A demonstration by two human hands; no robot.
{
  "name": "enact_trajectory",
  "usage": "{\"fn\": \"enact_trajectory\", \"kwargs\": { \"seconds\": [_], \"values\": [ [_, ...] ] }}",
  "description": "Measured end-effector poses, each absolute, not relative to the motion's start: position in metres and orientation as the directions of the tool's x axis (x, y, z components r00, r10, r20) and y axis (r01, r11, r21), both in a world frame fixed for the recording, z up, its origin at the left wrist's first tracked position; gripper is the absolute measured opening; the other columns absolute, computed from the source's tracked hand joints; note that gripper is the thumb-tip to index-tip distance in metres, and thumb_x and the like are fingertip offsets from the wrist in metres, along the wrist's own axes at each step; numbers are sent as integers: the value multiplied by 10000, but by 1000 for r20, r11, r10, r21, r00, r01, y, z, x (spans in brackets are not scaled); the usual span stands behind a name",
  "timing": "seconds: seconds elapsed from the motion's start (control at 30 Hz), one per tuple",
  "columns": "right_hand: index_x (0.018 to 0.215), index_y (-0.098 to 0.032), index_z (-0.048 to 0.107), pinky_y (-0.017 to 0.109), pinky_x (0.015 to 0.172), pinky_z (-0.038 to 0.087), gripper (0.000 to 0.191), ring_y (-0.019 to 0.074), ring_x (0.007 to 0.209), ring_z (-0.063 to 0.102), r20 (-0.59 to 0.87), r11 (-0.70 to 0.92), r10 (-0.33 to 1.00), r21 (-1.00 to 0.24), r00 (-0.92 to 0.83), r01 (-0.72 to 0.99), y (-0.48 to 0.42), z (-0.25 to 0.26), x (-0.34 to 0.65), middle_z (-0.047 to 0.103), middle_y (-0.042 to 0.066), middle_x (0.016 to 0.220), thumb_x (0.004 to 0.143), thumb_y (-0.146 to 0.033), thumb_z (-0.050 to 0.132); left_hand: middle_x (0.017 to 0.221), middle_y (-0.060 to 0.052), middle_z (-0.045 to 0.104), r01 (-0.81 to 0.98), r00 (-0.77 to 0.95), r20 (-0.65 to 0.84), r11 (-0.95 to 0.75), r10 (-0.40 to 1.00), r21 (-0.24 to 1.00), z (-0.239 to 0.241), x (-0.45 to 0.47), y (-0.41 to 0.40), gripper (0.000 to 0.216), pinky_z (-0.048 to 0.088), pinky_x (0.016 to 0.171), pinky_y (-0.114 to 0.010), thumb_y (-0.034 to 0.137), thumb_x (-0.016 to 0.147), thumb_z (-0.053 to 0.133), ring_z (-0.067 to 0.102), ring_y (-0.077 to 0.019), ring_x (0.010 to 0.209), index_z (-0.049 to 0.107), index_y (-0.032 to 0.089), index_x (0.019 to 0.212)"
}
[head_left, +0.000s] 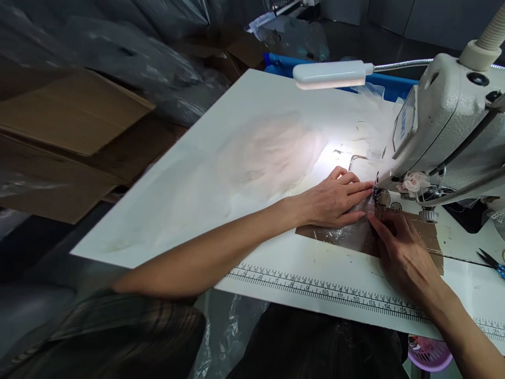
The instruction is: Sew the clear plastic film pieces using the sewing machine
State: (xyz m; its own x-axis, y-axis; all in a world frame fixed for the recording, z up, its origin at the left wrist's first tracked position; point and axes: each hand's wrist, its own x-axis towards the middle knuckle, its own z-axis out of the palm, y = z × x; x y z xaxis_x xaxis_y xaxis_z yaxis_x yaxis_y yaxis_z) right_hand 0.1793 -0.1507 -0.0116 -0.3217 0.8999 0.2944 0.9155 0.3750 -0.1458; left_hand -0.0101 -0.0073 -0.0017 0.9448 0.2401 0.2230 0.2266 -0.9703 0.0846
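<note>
left hand [335, 201] lay flat on sheer material [357, 230], just beside sewing machine [437, 116]; right hand [406, 250] curled at material's edge — could not tell if gripping; material partly covered brown patch [428, 237]

Bright glare beside the sewing machine [445, 126], dim beyond

Glare peaks on the white tabletop [169, 216] left of the machine, below a lamp [331, 75], washing out pale fabric [272, 152]. Farther left of the machine, cardboard [71, 110] and plastic sheeting [130, 58] look dim, blurred and stretched. In front of it, ruler markings [324, 292] read crisper.
</note>
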Motion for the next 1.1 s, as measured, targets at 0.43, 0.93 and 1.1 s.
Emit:
{"fn": "enact_trajectory", "kwargs": {
  "seconds": [0.43,0.93,1.1],
  "values": [
    [1411,-231,495,415,707,575,574,266,915,583,318,361,898,-139,-303,922,-151,-15,176,588,148,1062,872,-40,442,1125,-154,686,213,947,235,-975,221,56,-2,-11,-4,462,295,937,-420,417,1025,345,532,-283,1038,615,99,1225],
    [1347,-247,538,385,700,590,472,241,894,607,332,341,907,-217,-259,915,-150,-12,177,590,132,1072,912,-100,427,1280,-141,643,195,940,268,-977,213,92,-5,-9,-3,431,315,952,-447,401,1008,406,541,-284,1097,579,155,1317],
    [1368,-257,526,392,710,596,483,234,873,611,337,351,904,-230,-264,908,-149,-11,178,584,121,1075,911,-122,446,1319,-127,626,201,927,299,-973,225,110,-6,-8,-3,433,327,939,-451,406,985,446,551,-283,1074,590,178,1323]
  ]
}}
